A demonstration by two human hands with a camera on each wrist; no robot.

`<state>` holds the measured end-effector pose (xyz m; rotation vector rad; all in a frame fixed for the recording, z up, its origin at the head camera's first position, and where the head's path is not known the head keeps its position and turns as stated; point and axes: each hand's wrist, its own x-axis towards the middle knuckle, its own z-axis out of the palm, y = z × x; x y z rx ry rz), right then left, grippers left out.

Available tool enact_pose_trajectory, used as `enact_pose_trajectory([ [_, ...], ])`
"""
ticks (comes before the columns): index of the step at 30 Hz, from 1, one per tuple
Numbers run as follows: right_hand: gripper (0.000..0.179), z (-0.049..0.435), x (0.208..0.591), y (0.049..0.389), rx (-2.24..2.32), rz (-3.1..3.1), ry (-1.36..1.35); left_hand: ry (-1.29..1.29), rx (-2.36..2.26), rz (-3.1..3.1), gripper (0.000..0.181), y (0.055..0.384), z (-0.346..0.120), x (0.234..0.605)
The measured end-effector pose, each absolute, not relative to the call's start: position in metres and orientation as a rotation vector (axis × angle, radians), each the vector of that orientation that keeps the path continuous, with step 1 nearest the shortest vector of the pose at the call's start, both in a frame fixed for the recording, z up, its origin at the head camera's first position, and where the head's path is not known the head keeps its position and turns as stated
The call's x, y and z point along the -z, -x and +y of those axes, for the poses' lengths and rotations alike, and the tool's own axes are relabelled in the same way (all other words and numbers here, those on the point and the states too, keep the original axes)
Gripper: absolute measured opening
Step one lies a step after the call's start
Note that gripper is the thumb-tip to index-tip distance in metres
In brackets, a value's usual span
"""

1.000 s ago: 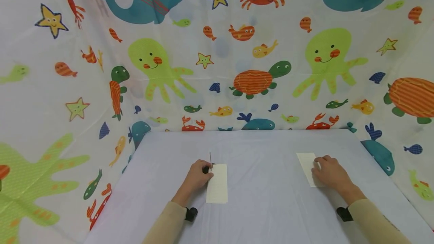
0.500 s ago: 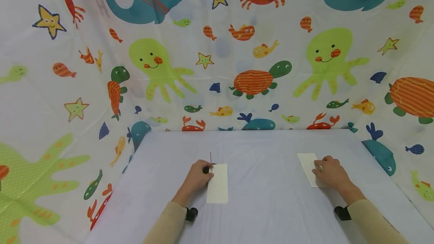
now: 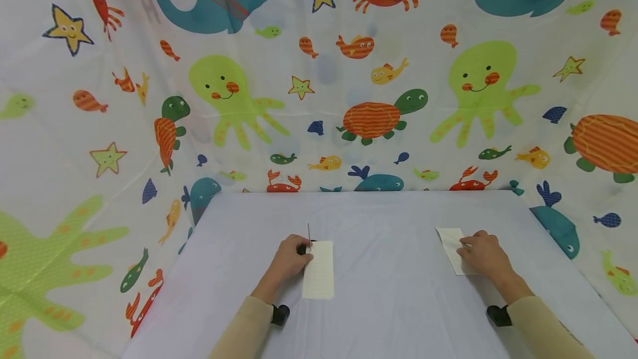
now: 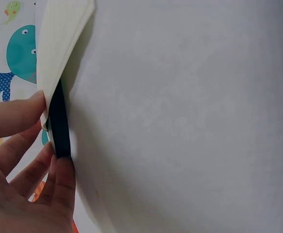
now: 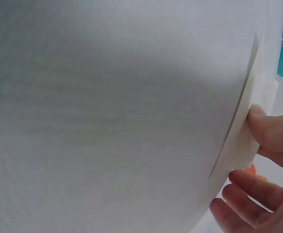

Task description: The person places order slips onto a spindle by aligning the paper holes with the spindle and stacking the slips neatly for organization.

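Note:
A ruled cream paper pad [image 3: 319,276] lies left of the middle of the table. My left hand [image 3: 289,256] grips a black binder clip [image 4: 59,119] at the pad's far left corner, its thin metal arm standing upright. The thumb lies against the paper in the left wrist view, with the other fingers around the clip's dark body. On the right, my right hand [image 3: 483,255] pinches the right side of a loose cream paper sheet [image 3: 451,245]. The right wrist view has the thumb on the paper [image 5: 245,126] and one long edge slightly raised; part of the index finger is hidden.
A white cloth covers the table [image 3: 379,270]. Behind it and along both sides hangs a curtain [image 3: 319,82] printed with sea animals. Black wrist straps [image 3: 281,314] sit below the beige sleeves [image 3: 244,328].
The far left corner of the right sheet has bent and lifted a little. My right wrist has shifted slightly left, and the left hand stays in place on the clip.

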<state>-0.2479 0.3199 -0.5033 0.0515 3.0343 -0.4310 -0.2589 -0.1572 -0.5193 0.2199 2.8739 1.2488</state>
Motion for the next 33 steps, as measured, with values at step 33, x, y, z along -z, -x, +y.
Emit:
enact_pose_trajectory([
  [33, 0.051, 0.3098, 0.4991, 0.241, 1.22, 2.687, -0.384, -0.211, -1.256, 2.869, 0.018, 0.2586, -0.1576, 0.522],
])
